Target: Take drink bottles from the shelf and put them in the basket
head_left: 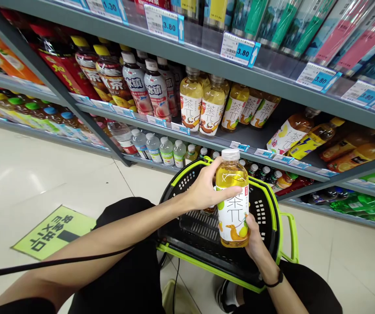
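Observation:
A tea drink bottle (232, 218) with yellow liquid, a white cap and a white fruit label is held upright between both my hands. My left hand (207, 185) wraps its upper part, thumb across the label. Closed on its lower right side is my right hand (254, 237). Below them stands a black shopping basket (189, 226) with a lime-green rim. Part of another item (209, 210) shows inside it, mostly hidden by my left hand. In front, similar tea bottles (212, 107) stand on the middle shelf.
A grey shelf unit (203, 50) with price tags spans the front. Red-labelled bottles (156, 89) stand left of the tea; several bottles (290, 128) lean at the right. A green exit sign (55, 233) lies on the floor. A black cable (56, 262) crosses my left arm.

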Demonstrator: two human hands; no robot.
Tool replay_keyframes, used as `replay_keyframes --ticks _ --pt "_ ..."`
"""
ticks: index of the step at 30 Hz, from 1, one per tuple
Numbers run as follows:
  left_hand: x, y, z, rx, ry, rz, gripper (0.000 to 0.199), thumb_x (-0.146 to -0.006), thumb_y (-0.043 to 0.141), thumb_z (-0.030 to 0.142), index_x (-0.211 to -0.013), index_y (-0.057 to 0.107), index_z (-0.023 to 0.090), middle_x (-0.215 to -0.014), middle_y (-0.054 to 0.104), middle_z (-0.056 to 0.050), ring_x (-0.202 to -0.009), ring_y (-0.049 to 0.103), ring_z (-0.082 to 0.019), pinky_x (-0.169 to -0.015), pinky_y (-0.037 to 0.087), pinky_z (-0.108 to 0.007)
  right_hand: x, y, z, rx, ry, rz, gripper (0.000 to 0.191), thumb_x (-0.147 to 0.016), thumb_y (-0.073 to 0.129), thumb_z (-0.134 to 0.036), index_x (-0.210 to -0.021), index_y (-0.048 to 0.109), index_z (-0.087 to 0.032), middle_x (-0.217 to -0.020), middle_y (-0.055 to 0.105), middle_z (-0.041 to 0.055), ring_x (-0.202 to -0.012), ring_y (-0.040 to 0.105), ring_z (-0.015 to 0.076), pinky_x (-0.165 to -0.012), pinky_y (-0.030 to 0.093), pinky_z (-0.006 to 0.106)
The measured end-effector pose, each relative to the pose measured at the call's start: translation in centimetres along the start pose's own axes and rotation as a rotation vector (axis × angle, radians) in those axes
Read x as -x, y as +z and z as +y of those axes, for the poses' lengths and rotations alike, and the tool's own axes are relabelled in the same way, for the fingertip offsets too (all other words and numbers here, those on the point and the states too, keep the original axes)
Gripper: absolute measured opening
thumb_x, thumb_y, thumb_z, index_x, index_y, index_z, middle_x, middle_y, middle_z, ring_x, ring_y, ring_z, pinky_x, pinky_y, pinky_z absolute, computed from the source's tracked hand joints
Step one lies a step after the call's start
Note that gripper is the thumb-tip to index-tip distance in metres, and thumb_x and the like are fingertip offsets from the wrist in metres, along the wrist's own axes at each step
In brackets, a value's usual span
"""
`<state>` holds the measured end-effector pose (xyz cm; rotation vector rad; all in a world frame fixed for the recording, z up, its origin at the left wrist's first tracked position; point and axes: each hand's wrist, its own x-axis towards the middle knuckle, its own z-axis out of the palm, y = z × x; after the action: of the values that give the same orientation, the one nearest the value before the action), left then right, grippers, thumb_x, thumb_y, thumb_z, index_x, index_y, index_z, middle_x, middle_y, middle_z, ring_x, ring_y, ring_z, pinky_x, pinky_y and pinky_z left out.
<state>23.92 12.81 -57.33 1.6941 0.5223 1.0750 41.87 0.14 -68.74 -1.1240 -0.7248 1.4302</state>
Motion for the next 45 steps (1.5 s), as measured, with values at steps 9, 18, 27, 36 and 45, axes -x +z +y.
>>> replay_keyframes --ticks 9,18,27,36,45 --pt "0.0 -0.2 -0.1 -0.025 0.041 -0.01 0.059 -0.082 0.08 0.037 -0.13 0.054 0.015 -0.116 0.072 -0.011 -0.101 0.072 -0.024 -0.088 0.059 -0.034 0.2 0.7 -0.4 -0.052 -0.045 -0.045 0.054 -0.083 0.073 -0.065 -0.113 0.076 -0.02 -0.104 0.081 0.0091 -0.093 0.077 0.0314 -0.085 0.063 0.043" --pt "-0.1 -0.4 -0.2 -0.083 0.048 -0.007 0.055 -0.083 0.079 0.04 -0.126 0.055 0.015 -0.113 0.072 -0.01 -0.098 0.071 -0.023 -0.086 0.059 -0.034 0.1 1.5 -1.1 -0.074 -0.075 -0.072 0.046 -0.084 0.075 -0.06 -0.111 0.078 -0.023 -0.101 0.081 0.0079 -0.108 0.074 0.0343 -0.096 0.06 0.048" --pt "-0.1 -0.3 -0.2 -0.098 0.05 -0.004 0.054 -0.082 0.08 0.04 -0.123 0.055 0.015 -0.111 0.072 -0.009 -0.095 0.072 -0.022 -0.084 0.059 -0.033 0.1 1.2 -0.8 -0.073 -0.042 -0.085 0.054 -0.085 0.072 -0.063 -0.12 0.075 -0.021 -0.109 0.08 0.0096 -0.111 0.073 0.035 -0.096 0.06 0.048" --pt "-0.1 -0.5 -0.3 -0.138 0.026 0.003 0.054 -0.082 0.08 0.043 -0.121 0.056 0.015 -0.11 0.073 -0.01 -0.094 0.071 -0.022 -0.082 0.058 -0.033 0.1 1.2 -0.8 -0.073 -0.021 -0.074 0.053 -0.085 0.072 -0.063 -0.118 0.075 -0.021 -0.103 0.081 0.0094 -0.109 0.073 0.0348 -0.094 0.061 0.049" --pt "-0.1 -0.5 -0.1 -0.176 -0.016 0.001 0.056 -0.082 0.078 0.047 -0.122 0.056 0.015 -0.112 0.073 -0.01 -0.095 0.071 -0.023 -0.084 0.058 -0.035 0.0 0.8 -0.4 -0.073 0.004 -0.047 0.052 -0.083 0.074 -0.061 -0.116 0.074 -0.021 -0.105 0.08 0.0094 -0.108 0.074 0.0346 -0.093 0.061 0.049"
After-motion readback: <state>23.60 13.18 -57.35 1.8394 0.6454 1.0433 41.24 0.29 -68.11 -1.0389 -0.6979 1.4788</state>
